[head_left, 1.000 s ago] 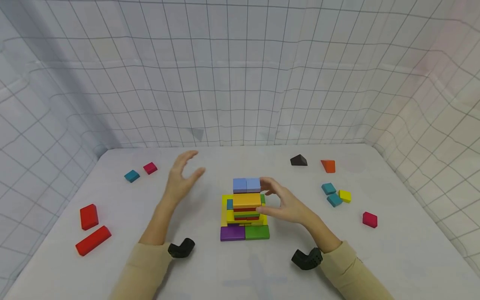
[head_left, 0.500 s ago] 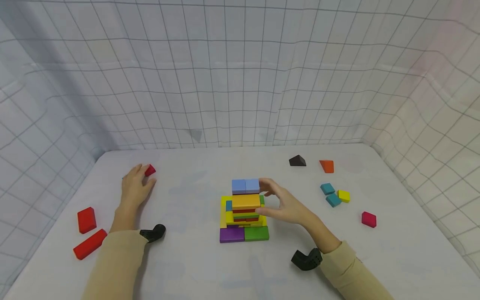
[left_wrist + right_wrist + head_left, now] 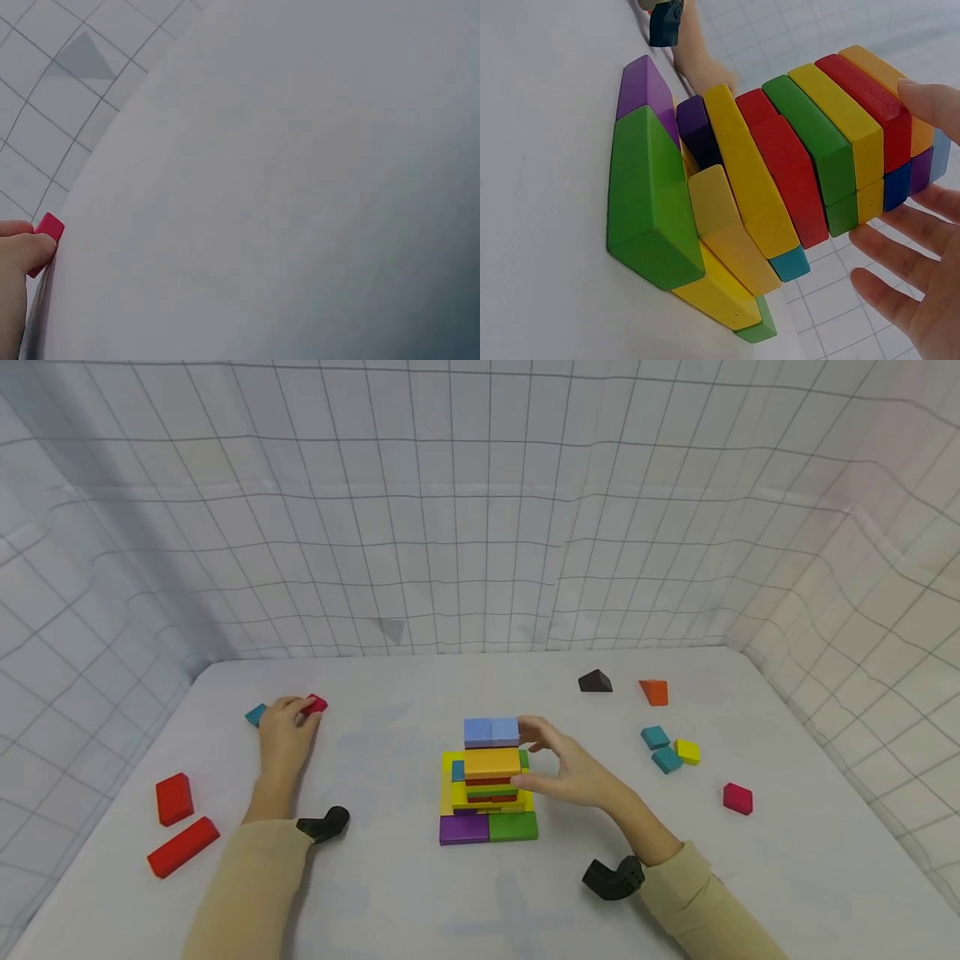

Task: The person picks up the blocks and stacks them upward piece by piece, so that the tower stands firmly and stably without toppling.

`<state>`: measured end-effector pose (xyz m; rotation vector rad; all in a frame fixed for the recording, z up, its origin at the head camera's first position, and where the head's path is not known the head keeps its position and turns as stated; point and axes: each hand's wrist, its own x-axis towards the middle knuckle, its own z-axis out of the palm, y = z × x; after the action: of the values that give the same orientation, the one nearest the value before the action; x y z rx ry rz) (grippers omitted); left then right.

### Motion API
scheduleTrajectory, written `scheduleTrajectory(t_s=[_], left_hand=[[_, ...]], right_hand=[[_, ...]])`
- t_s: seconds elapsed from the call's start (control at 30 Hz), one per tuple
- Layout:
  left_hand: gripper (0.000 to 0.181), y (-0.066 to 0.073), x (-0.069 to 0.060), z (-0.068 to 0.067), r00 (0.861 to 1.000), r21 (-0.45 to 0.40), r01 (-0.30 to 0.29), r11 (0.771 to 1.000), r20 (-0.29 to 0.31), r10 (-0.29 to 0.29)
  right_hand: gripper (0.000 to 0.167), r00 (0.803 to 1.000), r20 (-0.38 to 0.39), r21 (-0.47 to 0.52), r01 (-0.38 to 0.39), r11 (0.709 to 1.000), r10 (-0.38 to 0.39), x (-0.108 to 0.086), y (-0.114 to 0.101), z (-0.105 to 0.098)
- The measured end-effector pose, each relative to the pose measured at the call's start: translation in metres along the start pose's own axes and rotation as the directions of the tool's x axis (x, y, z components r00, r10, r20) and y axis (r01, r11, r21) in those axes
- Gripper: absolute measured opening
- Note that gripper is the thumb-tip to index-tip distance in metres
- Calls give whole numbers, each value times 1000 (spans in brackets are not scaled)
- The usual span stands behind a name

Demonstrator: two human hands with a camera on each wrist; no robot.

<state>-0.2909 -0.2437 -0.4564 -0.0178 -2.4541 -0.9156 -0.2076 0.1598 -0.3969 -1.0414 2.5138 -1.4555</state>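
Note:
In the head view my left hand [image 3: 287, 737] is at the far left of the table, pinching a small crimson block [image 3: 318, 702]. The left wrist view shows thumb and fingers on that crimson block [image 3: 49, 227]. My right hand [image 3: 573, 774] is beside the right side of a stacked block tower [image 3: 491, 763] at centre. In the right wrist view its thumb [image 3: 930, 103] lies at the orange block [image 3: 871, 69] near the top, with relaxed fingers along the adjacent side. Whether each fingertip touches is unclear. Light blue blocks [image 3: 491, 732] top the tower; purple and green blocks form its front base.
A teal block [image 3: 256, 715] lies left of my left hand. Two red blocks [image 3: 175, 799] are nearer on the left. On the right are a black wedge [image 3: 595, 682], an orange wedge [image 3: 655, 692], teal blocks [image 3: 656, 737], a yellow block [image 3: 687, 752] and a crimson block [image 3: 738, 798].
My left hand has moved left from near the tower to the far-left crimson block and taken hold of it. That block has shifted slightly right. My right hand stays at the tower.

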Motion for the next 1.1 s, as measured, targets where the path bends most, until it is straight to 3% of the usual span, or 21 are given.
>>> scheduleTrajectory(t_s=[0.07,0.17,0.23,0.33,0.43,0.53,0.6,0.77,0.97,1.1], left_hand=[[26,7,-2,2,1000,-71,-19,997,-1,18],[27,26,-4,4,995,-194,-98,976,-28,94],[27,44,-6,3,984,-266,-180,947,-60,170],[29,75,-13,1,955,-350,-296,889,-101,278],[32,104,-24,-1,916,-449,-390,804,-102,387],[36,128,-39,-4,873,-544,-439,715,-73,482],[37,142,-49,-6,845,-579,-456,676,-43,533],[29,167,-66,-8,765,-597,-515,616,4,644],[30,179,-78,-4,657,-575,-602,555,40,753],[36,182,-81,-2,605,-515,-675,529,25,796]], right_hand=[[63,1000,-1,1,0,1000,0,0,0,0],[63,1000,-3,4,-2,1000,2,0,0,0],[64,1000,-5,5,-5,1000,5,-1,0,0],[64,1000,-7,2,-6,1000,6,-1,0,0],[65,1000,-6,0,-3,1000,3,-1,0,-1],[65,1000,-3,0,1,1000,-1,-1,1,-1],[65,1000,-2,-1,5,1000,-5,-1,1,-1],[64,1000,-3,-2,3,1000,-3,0,0,-2],[63,1000,2,9,9,1000,-9,0,0,-2],[62,1000,6,-7,11,1000,-11,-1,-1,-2]])
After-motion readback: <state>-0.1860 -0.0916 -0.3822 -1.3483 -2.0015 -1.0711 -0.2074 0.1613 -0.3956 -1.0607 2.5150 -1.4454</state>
